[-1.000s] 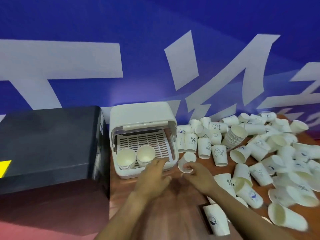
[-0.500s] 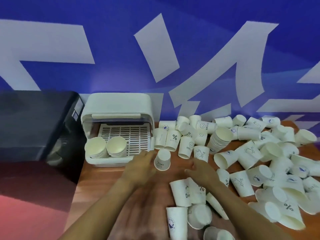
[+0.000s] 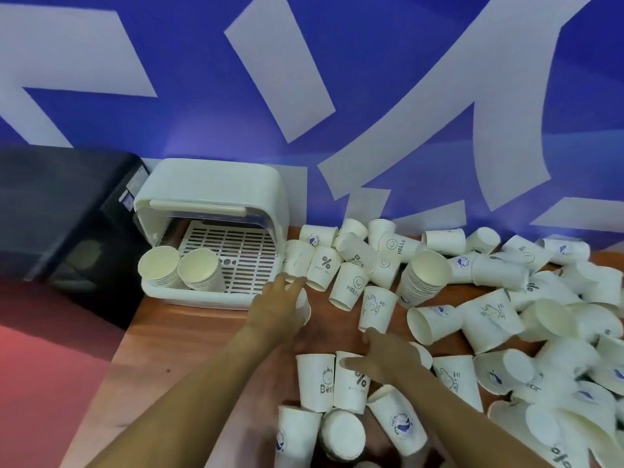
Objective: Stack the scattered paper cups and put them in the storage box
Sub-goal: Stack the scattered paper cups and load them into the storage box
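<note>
Several white paper cups point(image 3: 347, 287) lie scattered over the wooden table point(image 3: 189, 359), most of them to the right. My left hand point(image 3: 277, 309) grips one small cup point(image 3: 304, 307) just in front of the white storage box point(image 3: 209, 194). The box stands open at the table's left back, with two cup stacks point(image 3: 199, 268) on its slotted tray. A long nested stack point(image 3: 422, 278) lies tilted among the loose cups. My right hand point(image 3: 385, 358) hovers with fingers spread over the near cups, its thumb touching a "%" cup point(image 3: 351, 386).
A black box-shaped device point(image 3: 57, 204) stands left of the storage box, off the table's edge. A blue wall with white shapes point(image 3: 304, 79) rises right behind the table. Reddish floor point(image 3: 40, 383) shows at lower left.
My left hand has closed over the upside-down cup that stood just beyond its fingers. My right hand has drawn back toward me onto the near cups. The view has shifted slightly.
</note>
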Action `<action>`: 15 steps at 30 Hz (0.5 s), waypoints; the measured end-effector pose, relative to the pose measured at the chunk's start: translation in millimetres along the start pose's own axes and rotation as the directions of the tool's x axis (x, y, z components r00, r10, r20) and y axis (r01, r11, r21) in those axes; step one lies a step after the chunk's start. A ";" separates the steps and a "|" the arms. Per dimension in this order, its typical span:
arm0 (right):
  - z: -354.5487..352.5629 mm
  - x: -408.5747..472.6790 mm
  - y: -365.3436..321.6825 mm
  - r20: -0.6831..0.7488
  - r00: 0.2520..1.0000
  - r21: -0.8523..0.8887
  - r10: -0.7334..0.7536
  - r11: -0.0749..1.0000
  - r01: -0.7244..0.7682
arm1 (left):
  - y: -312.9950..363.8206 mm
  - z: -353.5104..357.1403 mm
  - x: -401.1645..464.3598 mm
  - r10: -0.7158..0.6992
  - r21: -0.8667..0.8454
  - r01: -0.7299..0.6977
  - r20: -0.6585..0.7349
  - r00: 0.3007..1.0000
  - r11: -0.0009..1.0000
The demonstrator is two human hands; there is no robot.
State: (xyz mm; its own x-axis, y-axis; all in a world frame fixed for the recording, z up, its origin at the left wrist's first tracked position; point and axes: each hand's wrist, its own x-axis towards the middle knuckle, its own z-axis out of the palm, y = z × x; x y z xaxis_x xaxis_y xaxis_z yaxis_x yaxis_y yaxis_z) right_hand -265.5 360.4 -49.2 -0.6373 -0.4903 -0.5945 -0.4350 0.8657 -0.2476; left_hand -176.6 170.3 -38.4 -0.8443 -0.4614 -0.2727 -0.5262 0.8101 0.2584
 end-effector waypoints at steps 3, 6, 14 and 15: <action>1.6 7.5 4.5 0.002 1.000 0.016 0.011 1.000 -0.011 | 4.6 2.7 12.4 -0.016 0.095 0.014 0.016 1.000 0.995; 3.3 13.4 7.0 0.007 1.000 0.037 0.023 0.999 -0.023 | 8.0 6.4 23.6 -0.034 0.191 0.026 0.041 0.999 0.981; 7.6 21.5 4.1 0.057 0.997 0.159 0.048 0.986 -0.057 | 10.2 17.8 39.4 -0.068 0.393 0.023 0.102 0.992 0.919; 7.9 22.5 4.5 0.063 0.997 0.175 0.049 0.983 -0.059 | 9.9 18.8 39.4 -0.068 0.394 0.023 0.100 0.993 0.919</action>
State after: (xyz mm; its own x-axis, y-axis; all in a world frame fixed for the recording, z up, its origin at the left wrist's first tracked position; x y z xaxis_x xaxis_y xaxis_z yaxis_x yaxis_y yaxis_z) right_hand -276.8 354.0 -69.7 -0.6165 -0.4401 -0.6529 -0.2785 0.8975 -0.3420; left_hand -213.2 167.0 -64.1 -0.7919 -0.4769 -0.3815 -0.4629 0.8762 -0.1345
